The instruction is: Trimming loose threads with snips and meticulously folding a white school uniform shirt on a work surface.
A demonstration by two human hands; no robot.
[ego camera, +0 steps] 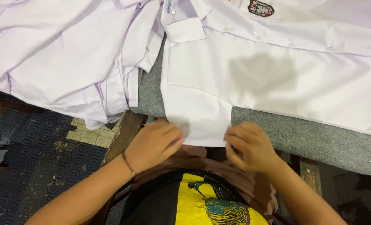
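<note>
Flat white cotton shirt (277, 79): plain white, grey damp-looking patch mid-panel, 1 red, black and white chest badge (261, 8). Heap of white shirts (64, 54): white, faint lilac cast. Grey felt table cover (319, 137): uniform grey. Dark floor mat (31, 154): black-blue hexagon pattern. Person's top (210, 204): black with a yellow printed panel.

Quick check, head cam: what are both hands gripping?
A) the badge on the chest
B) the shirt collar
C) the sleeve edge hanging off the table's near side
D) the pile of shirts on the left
C: the left hand and right hand pinch the two corners of the sleeve of the white shirt where it hangs over the grey table; the collar, badge and pile lie apart from them.
</note>
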